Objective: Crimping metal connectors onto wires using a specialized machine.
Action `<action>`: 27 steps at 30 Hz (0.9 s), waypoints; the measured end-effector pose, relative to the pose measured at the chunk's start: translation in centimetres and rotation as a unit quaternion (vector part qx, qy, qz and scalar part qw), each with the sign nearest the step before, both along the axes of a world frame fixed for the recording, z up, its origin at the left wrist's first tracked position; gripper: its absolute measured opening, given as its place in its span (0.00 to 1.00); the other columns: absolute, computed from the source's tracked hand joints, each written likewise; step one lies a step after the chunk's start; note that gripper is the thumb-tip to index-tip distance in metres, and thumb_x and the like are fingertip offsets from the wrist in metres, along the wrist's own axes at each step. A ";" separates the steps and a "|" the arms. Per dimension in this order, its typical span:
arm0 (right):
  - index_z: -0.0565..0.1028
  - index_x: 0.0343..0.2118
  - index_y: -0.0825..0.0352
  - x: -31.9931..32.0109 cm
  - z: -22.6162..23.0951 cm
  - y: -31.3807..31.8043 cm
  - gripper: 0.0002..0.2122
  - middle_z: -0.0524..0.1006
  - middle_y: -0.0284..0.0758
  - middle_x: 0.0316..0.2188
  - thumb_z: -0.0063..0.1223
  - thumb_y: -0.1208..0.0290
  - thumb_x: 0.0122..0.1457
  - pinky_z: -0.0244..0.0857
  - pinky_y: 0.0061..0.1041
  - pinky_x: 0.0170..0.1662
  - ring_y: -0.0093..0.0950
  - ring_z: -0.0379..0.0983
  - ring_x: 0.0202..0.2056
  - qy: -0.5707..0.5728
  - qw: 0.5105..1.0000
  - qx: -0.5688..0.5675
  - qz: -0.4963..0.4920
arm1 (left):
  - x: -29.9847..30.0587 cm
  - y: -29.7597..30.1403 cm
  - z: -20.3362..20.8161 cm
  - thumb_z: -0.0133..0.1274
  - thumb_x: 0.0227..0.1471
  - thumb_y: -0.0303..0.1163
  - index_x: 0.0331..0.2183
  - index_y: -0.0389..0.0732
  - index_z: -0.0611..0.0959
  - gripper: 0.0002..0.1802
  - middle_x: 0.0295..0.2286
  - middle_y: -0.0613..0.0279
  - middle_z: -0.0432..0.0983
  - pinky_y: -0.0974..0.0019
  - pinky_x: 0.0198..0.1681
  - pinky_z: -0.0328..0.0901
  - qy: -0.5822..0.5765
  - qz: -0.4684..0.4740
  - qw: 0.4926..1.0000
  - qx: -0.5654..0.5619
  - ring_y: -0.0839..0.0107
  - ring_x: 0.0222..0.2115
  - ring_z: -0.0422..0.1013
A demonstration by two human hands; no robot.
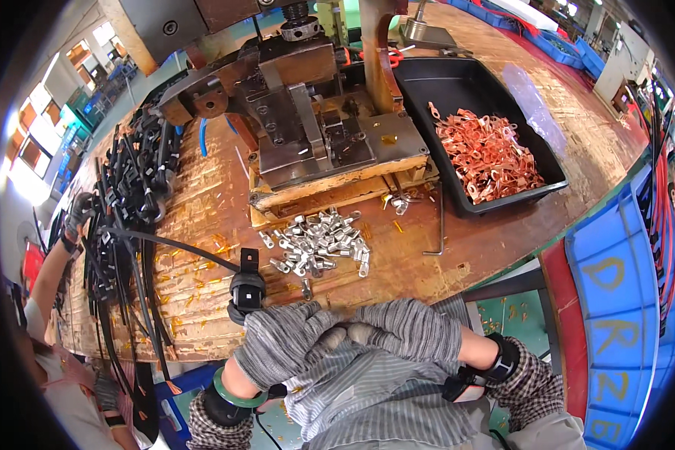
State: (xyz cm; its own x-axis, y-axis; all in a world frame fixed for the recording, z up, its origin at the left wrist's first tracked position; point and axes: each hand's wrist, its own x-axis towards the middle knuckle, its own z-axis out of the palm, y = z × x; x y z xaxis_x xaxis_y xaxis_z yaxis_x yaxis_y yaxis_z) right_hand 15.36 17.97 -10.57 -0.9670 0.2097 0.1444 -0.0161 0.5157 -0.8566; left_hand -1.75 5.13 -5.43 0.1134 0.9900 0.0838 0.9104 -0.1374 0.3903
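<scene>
Black cable bundle point(247, 291); near table edge point(444, 280)

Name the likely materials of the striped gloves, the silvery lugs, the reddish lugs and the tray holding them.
Gloves: knitted fabric, matt and ribbed, with grey striping; fibre unclear.
Silvery lugs: metal, perhaps tin-plated, given bright glints.
Reddish lugs: probably bare copper, from their orange-red metallic sheen.
Tray: likely moulded black plastic, smooth with soft highlights and rounded corners.

Left fingers point(328, 341) curled against right fingers point(363, 333)
</scene>
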 end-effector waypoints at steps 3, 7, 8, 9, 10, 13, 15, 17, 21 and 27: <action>0.72 0.36 0.68 -0.2 0.2 0.6 0.15 0.75 0.44 0.30 0.44 0.60 0.56 0.66 0.35 0.31 0.38 0.72 0.32 -0.012 0.999 -0.039 0.020 | -0.2 0.3 0.0 0.55 0.43 0.40 0.35 0.44 0.78 0.15 0.22 0.62 0.72 0.63 0.23 0.62 0.031 0.010 0.999 0.012 0.63 0.21 0.70; 0.74 0.33 0.66 -0.2 1.0 0.5 0.15 0.74 0.44 0.24 0.46 0.57 0.54 0.64 0.32 0.26 0.37 0.72 0.26 -0.044 0.998 0.030 -0.022 | 0.3 0.1 -0.1 0.55 0.43 0.40 0.33 0.46 0.79 0.13 0.21 0.62 0.72 0.63 0.21 0.61 0.040 0.049 0.998 0.014 0.63 0.20 0.69; 0.74 0.33 0.66 -0.3 1.8 0.4 0.15 0.74 0.44 0.24 0.46 0.57 0.54 0.64 0.32 0.26 0.37 0.72 0.26 -0.044 0.998 0.029 -0.019 | 0.4 0.0 -0.3 0.55 0.43 0.39 0.32 0.46 0.79 0.12 0.21 0.62 0.71 0.63 0.20 0.61 0.049 0.060 0.997 0.019 0.63 0.19 0.69; 0.74 0.32 0.65 -0.6 2.8 0.5 0.14 0.74 0.42 0.23 0.46 0.57 0.54 0.64 0.31 0.26 0.37 0.72 0.25 -0.098 0.988 0.118 -0.035 | 0.4 0.2 -0.6 0.55 0.43 0.39 0.32 0.46 0.79 0.12 0.21 0.62 0.71 0.63 0.20 0.61 0.047 0.060 0.997 0.018 0.63 0.19 0.69; 0.75 0.31 0.64 -0.9 3.3 0.8 0.14 0.74 0.41 0.21 0.46 0.57 0.54 0.64 0.30 0.25 0.36 0.72 0.23 -0.151 0.965 0.206 -0.049 | 0.4 0.5 -0.9 0.55 0.43 0.38 0.33 0.46 0.79 0.12 0.20 0.62 0.71 0.63 0.20 0.62 0.046 0.076 0.996 0.024 0.62 0.19 0.69; 0.75 0.32 0.62 0.3 1.2 3.3 0.13 0.74 0.38 0.21 0.47 0.57 0.54 0.65 0.29 0.26 0.36 0.71 0.23 0.090 0.963 0.245 -0.061 | 0.3 1.0 -0.1 0.55 0.44 0.37 0.34 0.44 0.79 0.13 0.21 0.60 0.73 0.64 0.22 0.63 0.023 0.098 0.994 0.032 0.63 0.21 0.70; 0.75 0.34 0.60 -0.3 2.8 4.5 0.12 0.75 0.36 0.23 0.50 0.58 0.52 0.66 0.29 0.28 0.35 0.72 0.25 -0.064 0.993 0.036 -0.096 | -0.1 1.0 0.8 0.54 0.44 0.36 0.36 0.43 0.79 0.13 0.23 0.60 0.74 0.65 0.24 0.64 0.004 0.114 0.993 0.028 0.63 0.22 0.71; 0.75 0.37 0.60 -0.7 2.1 5.3 0.13 0.75 0.36 0.28 0.50 0.60 0.51 0.67 0.29 0.31 0.33 0.72 0.30 -0.018 0.945 0.256 -0.201 | -0.3 1.5 1.8 0.53 0.46 0.33 0.38 0.42 0.78 0.14 0.26 0.58 0.76 0.67 0.30 0.66 -0.102 0.139 0.984 0.041 0.65 0.26 0.73; 0.73 0.36 0.61 -3.2 2.7 4.1 0.10 0.72 0.37 0.31 0.46 0.69 0.50 0.67 0.31 0.36 0.34 0.70 0.36 -0.152 0.884 0.426 -0.120 | -0.1 2.0 1.6 0.53 0.47 0.37 0.40 0.46 0.78 0.16 0.23 0.59 0.73 0.63 0.25 0.65 -0.082 0.121 0.986 0.080 0.62 0.21 0.71; 0.73 0.37 0.61 -2.9 2.2 4.7 0.11 0.71 0.37 0.31 0.45 0.72 0.50 0.67 0.31 0.37 0.32 0.70 0.37 -0.144 0.879 0.437 -0.130 | 0.4 3.2 2.5 0.49 0.49 0.36 0.36 0.40 0.75 0.13 0.26 0.54 0.73 0.62 0.27 0.66 -0.062 0.072 0.992 0.084 0.58 0.25 0.71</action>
